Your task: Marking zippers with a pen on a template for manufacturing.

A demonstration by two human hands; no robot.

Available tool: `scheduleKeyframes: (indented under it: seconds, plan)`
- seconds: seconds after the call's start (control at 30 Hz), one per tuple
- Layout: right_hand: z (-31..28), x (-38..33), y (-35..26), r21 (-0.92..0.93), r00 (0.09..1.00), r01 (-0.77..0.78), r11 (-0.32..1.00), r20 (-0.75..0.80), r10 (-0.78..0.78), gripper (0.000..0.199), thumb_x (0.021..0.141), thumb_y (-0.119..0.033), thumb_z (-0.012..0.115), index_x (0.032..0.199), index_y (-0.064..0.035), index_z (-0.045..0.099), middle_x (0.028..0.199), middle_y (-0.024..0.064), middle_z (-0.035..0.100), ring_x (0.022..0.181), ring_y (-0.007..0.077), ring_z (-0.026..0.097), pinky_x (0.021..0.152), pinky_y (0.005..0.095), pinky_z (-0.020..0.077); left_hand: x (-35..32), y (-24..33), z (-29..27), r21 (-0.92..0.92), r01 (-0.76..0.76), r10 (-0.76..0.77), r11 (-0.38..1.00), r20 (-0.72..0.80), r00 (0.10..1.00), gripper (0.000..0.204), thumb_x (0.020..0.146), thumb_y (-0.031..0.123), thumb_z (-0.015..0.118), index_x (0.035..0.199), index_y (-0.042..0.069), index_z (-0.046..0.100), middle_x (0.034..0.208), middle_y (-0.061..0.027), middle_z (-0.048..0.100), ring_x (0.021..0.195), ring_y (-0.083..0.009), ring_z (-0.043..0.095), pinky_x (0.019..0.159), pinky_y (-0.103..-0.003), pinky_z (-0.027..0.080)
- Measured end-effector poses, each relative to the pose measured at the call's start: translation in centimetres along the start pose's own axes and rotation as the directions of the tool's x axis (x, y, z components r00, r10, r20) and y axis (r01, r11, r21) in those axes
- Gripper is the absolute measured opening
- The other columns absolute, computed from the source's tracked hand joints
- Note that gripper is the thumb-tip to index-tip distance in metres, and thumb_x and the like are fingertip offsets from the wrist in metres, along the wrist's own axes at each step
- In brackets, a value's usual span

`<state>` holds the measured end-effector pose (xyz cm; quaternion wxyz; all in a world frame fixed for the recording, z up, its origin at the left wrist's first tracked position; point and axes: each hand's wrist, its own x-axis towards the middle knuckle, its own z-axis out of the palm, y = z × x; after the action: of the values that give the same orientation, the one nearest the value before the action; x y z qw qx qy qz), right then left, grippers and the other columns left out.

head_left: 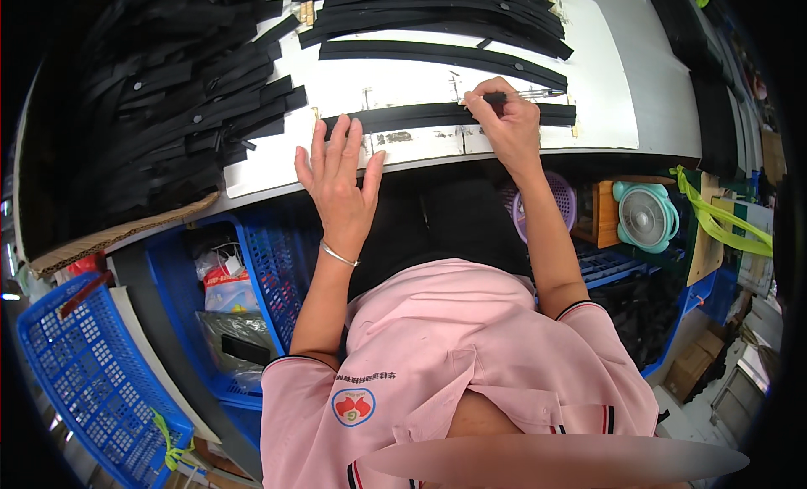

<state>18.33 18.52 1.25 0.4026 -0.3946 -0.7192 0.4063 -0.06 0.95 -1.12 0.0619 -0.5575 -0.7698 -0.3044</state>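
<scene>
My left hand (340,182) lies flat with fingers spread, its fingertips on the left end of a long black fabric strip (412,117). The strip runs across a white board (605,111) with dark marks drawn on it. Over the right half of the strip, my right hand (511,128) is closed on a slim metal tool (542,92) with a black part near the fingers. Its thin prongs point right; its exact kind is unclear. Just beyond lies another black strip (437,55), slightly slanted.
A large heap of black strips (143,111) fills a cardboard-edged area at left. More strips (429,14) lie along the board's far side. Below the table are blue baskets (101,380), a phone (245,349), a purple basket (559,207) and a teal fan (647,218).
</scene>
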Motion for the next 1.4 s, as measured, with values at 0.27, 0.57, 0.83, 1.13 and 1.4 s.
scheduleKeyframes:
  seconds: [0.27,0.57,0.83,1.13,1.4]
  plan:
    - [-0.1,0.1,0.3,-0.066,0.999,0.031,0.997,0.023,-0.030,0.014,0.093,-0.012,0.074,0.087,-0.0002,0.069,0.065,0.0008,0.063,0.055,0.0040,0.054,0.052,0.0229,0.0409,2.3,3.1,0.6,-0.163,-0.087,0.072,0.983,-0.094,0.993,0.041,0.089,0.018,0.078,0.128,0.007,0.070,0.136,-0.0109,0.065,0.135,-0.0339,0.053,0.119,-0.053,0.028]
    - [0.1,-0.2,0.2,0.087,0.999,0.054,0.995,-0.008,-0.054,0.017,0.092,-0.011,0.074,0.083,0.0026,0.069,0.069,0.0021,0.065,0.056,0.0059,0.056,0.053,0.0256,0.0431,5.5,6.3,4.4,-0.375,-0.089,0.069,0.923,-0.066,0.995,0.010,0.082,0.008,0.080,0.092,0.009,0.078,0.097,-0.0019,0.071,0.094,-0.0220,0.063,0.087,-0.037,0.044]
    - [-1.0,-0.4,0.9,0.006,0.988,0.033,0.999,0.153,-0.034,0.012,0.090,-0.004,0.072,0.081,0.0034,0.069,0.075,0.0016,0.069,0.066,0.0063,0.060,0.060,0.0232,0.0453,5.5,6.4,4.5,-0.355,-0.071,0.057,0.932,-0.050,0.997,0.011,0.081,0.009,0.081,0.091,0.010,0.077,0.097,-0.0013,0.071,0.095,-0.0216,0.063,0.086,-0.036,0.043]
    - [-0.9,-0.2,1.0,-0.004,0.984,0.119,0.993,0.133,-0.118,0.015,0.087,-0.012,0.073,0.079,-0.0009,0.069,0.060,0.0057,0.062,0.052,0.0090,0.056,0.050,0.0269,0.0423,5.7,6.5,4.3,-0.360,-0.057,0.057,0.931,-0.012,0.998,0.010,0.083,0.010,0.081,0.093,0.009,0.077,0.099,-0.0017,0.071,0.095,-0.0209,0.063,0.088,-0.035,0.042]
    - [-8.1,-0.2,1.8,0.275,0.981,-0.035,0.961,-0.176,0.086,0.009,0.094,-0.006,0.070,0.087,-0.0023,0.067,0.075,0.0014,0.071,0.066,0.0031,0.058,0.059,0.0199,0.0440,5.7,7.0,4.0,-0.350,-0.044,0.050,0.936,0.010,0.999,0.009,0.085,0.009,0.080,0.094,0.008,0.077,0.099,-0.0024,0.070,0.094,-0.0209,0.062,0.090,-0.036,0.042]
